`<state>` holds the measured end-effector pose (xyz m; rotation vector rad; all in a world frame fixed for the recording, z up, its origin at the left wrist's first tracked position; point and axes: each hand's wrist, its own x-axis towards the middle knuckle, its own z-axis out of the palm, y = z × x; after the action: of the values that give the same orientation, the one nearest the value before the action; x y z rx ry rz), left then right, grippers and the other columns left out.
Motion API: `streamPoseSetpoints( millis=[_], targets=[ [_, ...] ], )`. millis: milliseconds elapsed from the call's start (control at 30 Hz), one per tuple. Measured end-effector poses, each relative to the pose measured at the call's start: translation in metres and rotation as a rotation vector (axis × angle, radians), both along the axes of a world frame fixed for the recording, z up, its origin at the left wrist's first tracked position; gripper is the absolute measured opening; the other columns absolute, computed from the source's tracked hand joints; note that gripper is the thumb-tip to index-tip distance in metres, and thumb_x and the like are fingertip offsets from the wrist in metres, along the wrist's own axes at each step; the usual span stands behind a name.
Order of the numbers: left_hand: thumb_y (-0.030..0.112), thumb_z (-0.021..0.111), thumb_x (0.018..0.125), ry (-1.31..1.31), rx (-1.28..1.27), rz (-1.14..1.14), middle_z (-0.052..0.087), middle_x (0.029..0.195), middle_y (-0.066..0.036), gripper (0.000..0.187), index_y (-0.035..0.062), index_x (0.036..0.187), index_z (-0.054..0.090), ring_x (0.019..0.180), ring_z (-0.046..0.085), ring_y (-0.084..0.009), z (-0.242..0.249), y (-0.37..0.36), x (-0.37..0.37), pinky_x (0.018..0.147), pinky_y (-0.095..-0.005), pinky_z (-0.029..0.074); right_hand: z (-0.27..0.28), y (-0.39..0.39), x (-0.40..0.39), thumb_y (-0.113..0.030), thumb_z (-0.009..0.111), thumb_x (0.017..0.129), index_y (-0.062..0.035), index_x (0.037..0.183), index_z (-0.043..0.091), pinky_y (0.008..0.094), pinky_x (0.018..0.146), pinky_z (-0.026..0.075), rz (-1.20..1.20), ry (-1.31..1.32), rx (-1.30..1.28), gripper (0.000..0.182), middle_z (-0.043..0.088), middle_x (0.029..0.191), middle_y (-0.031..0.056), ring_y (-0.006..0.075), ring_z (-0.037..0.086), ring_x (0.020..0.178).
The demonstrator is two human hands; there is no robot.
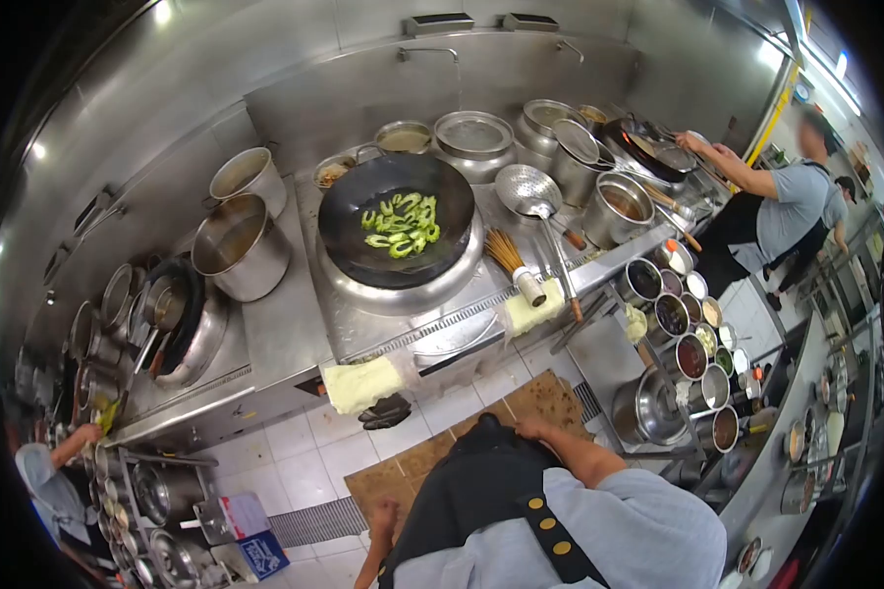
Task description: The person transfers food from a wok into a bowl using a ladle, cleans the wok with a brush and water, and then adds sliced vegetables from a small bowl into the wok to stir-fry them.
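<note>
My left hand (385, 516) hangs low beside my black apron (462, 481), its fingers curled in and nothing visible in them. At the apron's upper right edge is my right hand (532, 430); its fingers are too indistinct to read. Ahead, a black wok (349, 221) sits on the round steel burner ring (403, 299), holding sliced green vegetable pieces (401, 224). Right of it lie a perforated skimmer (527, 189), a bamboo wok brush (506, 253) and a long-handled ladle (560, 265). Both hands are away from the wok and these tools.
Folded yellowish cloths (363, 383) lie on the stove's front edge. Large steel pots (241, 247) stand at left. Seasoning containers (690, 355) fill a rack on the right. A co-worker (796, 196) works at another wok at right; another person (49, 481) is at far left.
</note>
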<state>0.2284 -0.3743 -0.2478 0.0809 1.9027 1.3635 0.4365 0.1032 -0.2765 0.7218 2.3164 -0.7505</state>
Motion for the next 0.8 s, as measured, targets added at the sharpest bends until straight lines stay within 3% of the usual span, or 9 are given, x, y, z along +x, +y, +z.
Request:
streamPoseSetpoints(
  millis=[167, 267, 333, 433, 500, 633, 700, 767, 800],
  targets=[
    [0.026, 0.060, 0.089, -0.344, 0.069, 0.072, 0.058, 0.070, -0.001, 0.020, 0.0073, 0.082, 0.061, 0.058, 0.054, -0.0110, -0.032, -0.016, 0.021, 0.050, -0.0265, 0.045, 0.034, 0.008, 0.009, -0.029, 0.057, 0.083, -0.0041, 0.106, 0.066, 0.0458, 0.089, 0.048, -0.181, 0.170, 0.081, 0.035, 0.064, 0.109, 0.0216, 0.0383, 0.061, 0.104],
    [0.025, 0.060, 0.090, -0.209, 0.012, -0.058, 0.060, 0.072, -0.002, 0.020, 0.0059, 0.085, 0.063, 0.062, 0.055, -0.0103, -0.074, -0.035, 0.026, 0.054, -0.0258, 0.045, -0.052, 0.059, 0.021, -0.025, 0.056, 0.082, 0.0000, 0.102, 0.066, 0.0454, 0.084, 0.050, 0.085, -0.026, 0.118, 0.033, 0.067, 0.104, 0.0209, 0.0388, 0.063, 0.097],
    [0.027, 0.061, 0.091, 0.146, -0.174, -0.093, 0.063, 0.077, -0.002, 0.024, 0.0035, 0.089, 0.064, 0.067, 0.055, -0.0094, -0.060, -0.033, 0.026, 0.059, -0.0251, 0.045, 0.004, 0.061, 0.006, -0.024, 0.055, 0.082, -0.0004, 0.100, 0.067, 0.0450, 0.082, 0.051, -0.311, 0.019, 0.261, 0.032, 0.067, 0.100, 0.0212, 0.0387, 0.064, 0.094],
    [0.031, 0.061, 0.090, 0.063, -0.159, -0.031, 0.065, 0.080, -0.003, 0.029, 0.0019, 0.092, 0.065, 0.070, 0.057, -0.0105, -0.061, -0.035, 0.022, 0.063, -0.0263, 0.046, 0.000, 0.105, -0.024, -0.025, 0.058, 0.081, 0.0024, 0.105, 0.065, 0.0445, 0.085, 0.051, 0.005, 0.010, 0.235, 0.037, 0.067, 0.099, 0.0242, 0.0397, 0.064, 0.096],
    [0.031, 0.062, 0.090, 0.074, -0.145, -0.058, 0.065, 0.081, -0.003, 0.029, 0.0022, 0.093, 0.065, 0.072, 0.058, -0.0110, -0.064, -0.032, 0.015, 0.064, -0.0264, 0.047, 0.023, 0.112, -0.056, -0.026, 0.062, 0.078, 0.0058, 0.111, 0.060, 0.0429, 0.086, 0.051, -0.484, 0.362, 0.300, 0.046, 0.065, 0.103, 0.0259, 0.0397, 0.064, 0.094],
    [0.029, 0.062, 0.090, -0.140, 0.181, 0.249, 0.066, 0.082, -0.002, 0.029, 0.0018, 0.098, 0.066, 0.075, 0.061, -0.0120, -0.040, -0.030, 0.025, 0.066, -0.0262, 0.048, 0.035, 0.144, -0.119, -0.026, 0.063, 0.078, 0.0105, 0.115, 0.056, 0.0424, 0.081, 0.054, -0.503, 0.488, 0.200, 0.052, 0.063, 0.107, 0.0288, 0.0397, 0.065, 0.090],
    [0.028, 0.062, 0.091, 0.030, -0.192, 0.118, 0.066, 0.084, -0.003, 0.029, 0.0013, 0.102, 0.065, 0.076, 0.061, -0.0121, 0.002, -0.008, 0.028, 0.066, -0.0255, 0.048, 0.060, 0.153, -0.140, -0.026, 0.062, 0.080, 0.0113, 0.112, 0.056, 0.0429, 0.074, 0.055, -0.734, 0.253, -0.236, 0.050, 0.061, 0.112, 0.0294, 0.0393, 0.065, 0.089],
    [0.027, 0.062, 0.091, 0.108, -0.386, 0.073, 0.066, 0.084, -0.003, 0.029, 0.0011, 0.104, 0.065, 0.077, 0.061, -0.0121, 0.046, 0.018, 0.031, 0.067, -0.0251, 0.048, -0.069, 0.176, -0.152, -0.026, 0.061, 0.081, 0.0102, 0.109, 0.057, 0.0429, 0.067, 0.056, -0.649, 0.270, -0.556, 0.046, 0.062, 0.111, 0.0280, 0.0385, 0.066, 0.087],
    [0.025, 0.061, 0.090, 0.056, -0.307, 0.110, 0.066, 0.086, -0.004, 0.029, 0.0007, 0.106, 0.064, 0.077, 0.062, -0.0127, 0.052, 0.022, 0.030, 0.067, -0.0253, 0.049, -0.053, 0.165, -0.156, -0.024, 0.061, 0.081, 0.0069, 0.108, 0.059, 0.0431, 0.067, 0.056, -0.634, 0.281, -0.335, 0.041, 0.063, 0.108, 0.0258, 0.0355, 0.066, 0.088]
  ],
)
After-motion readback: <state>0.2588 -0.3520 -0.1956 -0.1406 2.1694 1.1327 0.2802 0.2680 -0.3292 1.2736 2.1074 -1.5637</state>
